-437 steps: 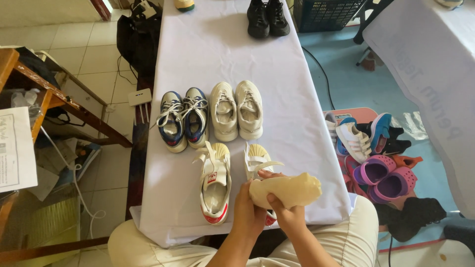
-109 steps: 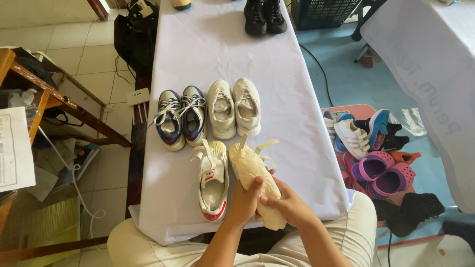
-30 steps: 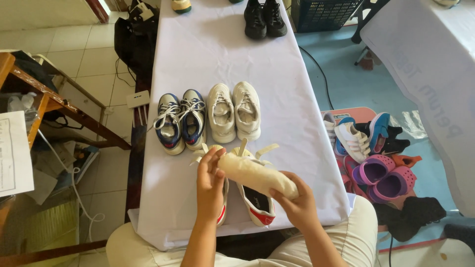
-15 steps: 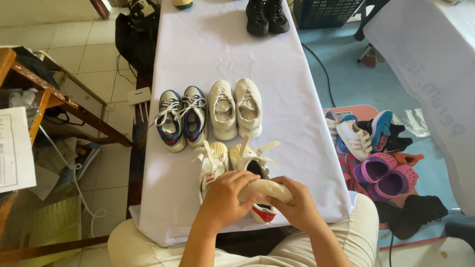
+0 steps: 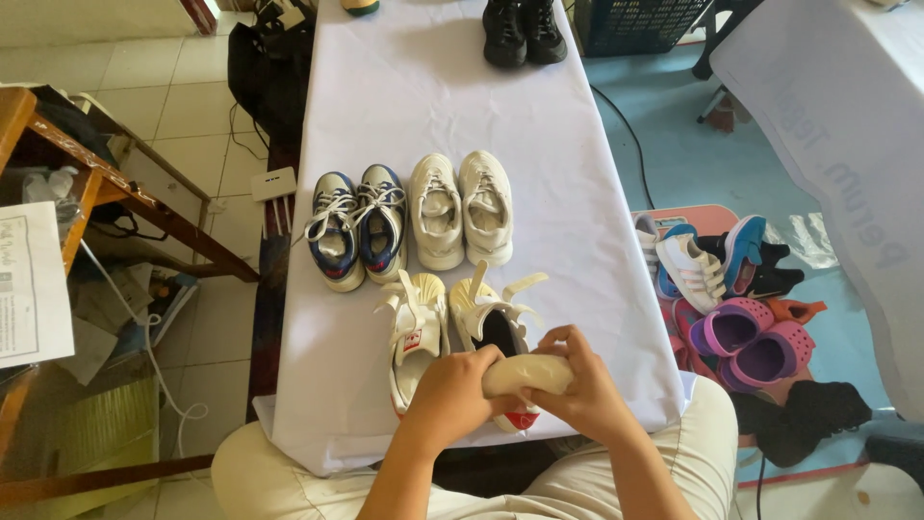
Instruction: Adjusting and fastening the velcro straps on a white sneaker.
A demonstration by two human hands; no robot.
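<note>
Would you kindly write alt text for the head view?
Both hands, left and right, grip a cream insole above a white shoe on a white-clothed table, its mate alongside; two more pairs sit behind.

Both bare hands meet at the near edge of the white-clothed table (image 5: 597, 183).

The left hand (image 5: 450, 397) comes up from the lower middle, forearm bare, knuckles upward, fingers curled shut round one end of a cream rolled insole (image 5: 527, 373). The right hand (image 5: 576, 390) faces it from the other side, fingers bent over the top of the roll, thumb beneath, wrist angled inward above the lap.
</note>
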